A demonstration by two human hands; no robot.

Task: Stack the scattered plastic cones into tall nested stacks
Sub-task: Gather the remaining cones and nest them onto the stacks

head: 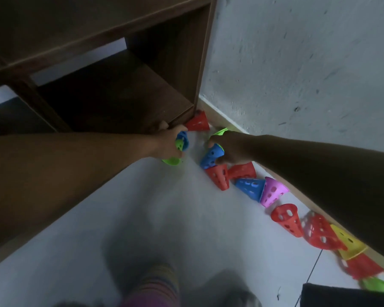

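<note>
red cones x7 | blue x3 | green x4 | purple x1 | yellow x1

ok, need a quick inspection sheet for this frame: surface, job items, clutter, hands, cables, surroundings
Surface: pale floor, blurred near the bottom.
Job's things: perforated plastic cones scattered along the wall base, among them a red cone by the shelf corner, a purple cone and a yellow cone.
Clutter: nothing seen.
Hands: left hand grips a blue-and-green nested stack; right hand holds a blue cone.
Cables: nothing seen.
Surroundings: dark wooden shelf unit on the left, scuffed white wall on the right.
</note>
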